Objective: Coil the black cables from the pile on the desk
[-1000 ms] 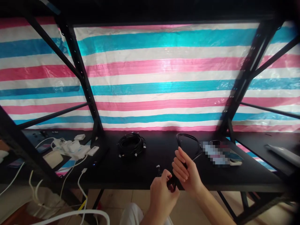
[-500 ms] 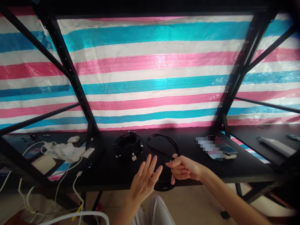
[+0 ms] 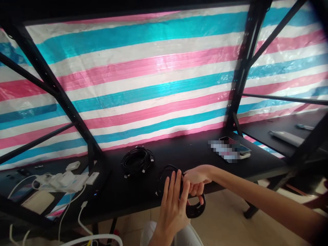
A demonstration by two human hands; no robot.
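Observation:
My right hand is closed around a coiled black cable at the front edge of the black table. The lower loop hangs past that edge, and another part of the cable rises behind my fingers onto the tabletop. My left hand is open, fingers stretched out and palm towards the held coil; it overlaps my right hand in view, and I cannot tell whether it touches the cable. A second coiled bundle of black cable with pale USB plugs lies farther back to the left.
To the left is a white power strip with chargers and white cords. Phones lie at the right beside a blurred-out patch. Black rack posts stand at both sides, before a striped plastic sheet.
The view has turned and tilted. My left hand has come across to my right hand. The large loop that lay on the table is drawn in, and the held coil hangs lower past the edge.

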